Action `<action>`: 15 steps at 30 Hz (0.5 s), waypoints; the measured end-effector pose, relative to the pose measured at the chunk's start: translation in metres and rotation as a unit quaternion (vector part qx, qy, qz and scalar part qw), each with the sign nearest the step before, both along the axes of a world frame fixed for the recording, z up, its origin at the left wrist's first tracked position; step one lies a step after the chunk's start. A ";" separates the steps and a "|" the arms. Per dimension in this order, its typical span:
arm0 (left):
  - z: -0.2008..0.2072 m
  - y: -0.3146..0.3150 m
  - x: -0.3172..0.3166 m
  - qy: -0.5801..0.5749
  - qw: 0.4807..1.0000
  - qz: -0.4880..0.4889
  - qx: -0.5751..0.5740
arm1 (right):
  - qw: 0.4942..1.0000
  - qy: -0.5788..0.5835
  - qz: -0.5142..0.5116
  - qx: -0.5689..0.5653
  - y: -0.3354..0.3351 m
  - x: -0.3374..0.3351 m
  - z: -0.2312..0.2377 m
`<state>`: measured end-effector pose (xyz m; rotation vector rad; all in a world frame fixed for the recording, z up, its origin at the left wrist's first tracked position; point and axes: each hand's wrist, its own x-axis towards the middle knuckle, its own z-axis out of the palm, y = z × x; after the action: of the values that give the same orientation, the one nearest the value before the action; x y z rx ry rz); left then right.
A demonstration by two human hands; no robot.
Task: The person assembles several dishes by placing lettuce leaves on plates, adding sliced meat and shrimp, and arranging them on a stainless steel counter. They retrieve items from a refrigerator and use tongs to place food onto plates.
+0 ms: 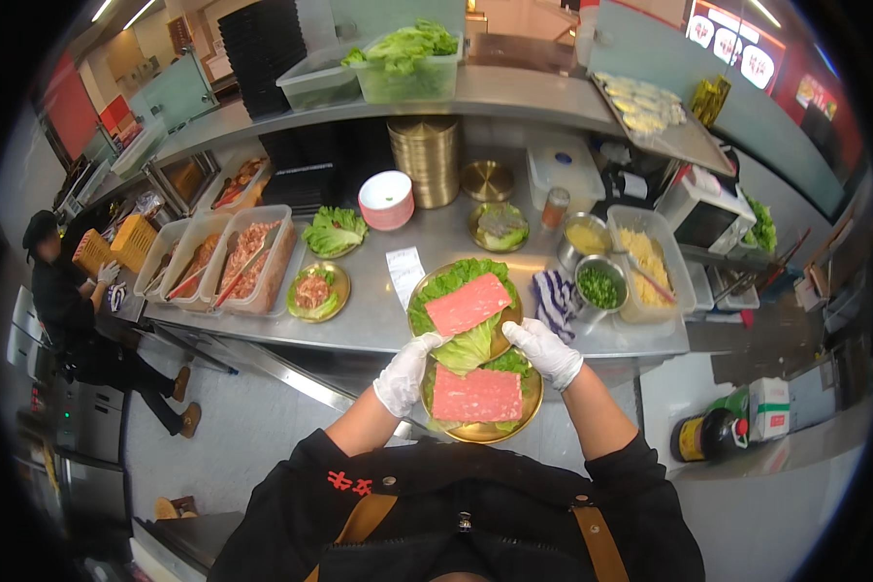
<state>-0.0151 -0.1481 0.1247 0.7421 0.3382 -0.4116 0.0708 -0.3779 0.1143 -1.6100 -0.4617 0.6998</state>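
Near plate (483,436) and far plate (518,303) sit between our left hand (405,376) and right hand (545,354).
The near meat slab (477,394) runs left to right; the far slab's (468,305) right end lies farther. Both hands sit about equally close; we cannot tell which rim they pinch. Beyond, a metal pot (593,313) holds chopped greens (600,284); a tub (280,279) at left, raw meat (255,250).
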 end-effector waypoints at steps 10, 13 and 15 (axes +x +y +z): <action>-0.016 0.084 0.027 -0.154 0.984 -0.002 -0.091 | 0.970 0.100 -0.203 0.093 0.031 0.156 0.105; -0.040 0.103 0.022 -0.108 0.993 0.056 -0.002 | 0.954 0.048 -0.260 0.139 0.033 0.250 0.130; -0.052 0.105 0.014 -0.059 0.993 0.099 0.037 | 0.939 0.058 -0.294 0.168 0.034 0.320 0.139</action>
<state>-0.0012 -0.0429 0.0730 0.7938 0.3133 -0.1665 0.3906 -0.3439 0.2530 -1.2763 0.0031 0.2388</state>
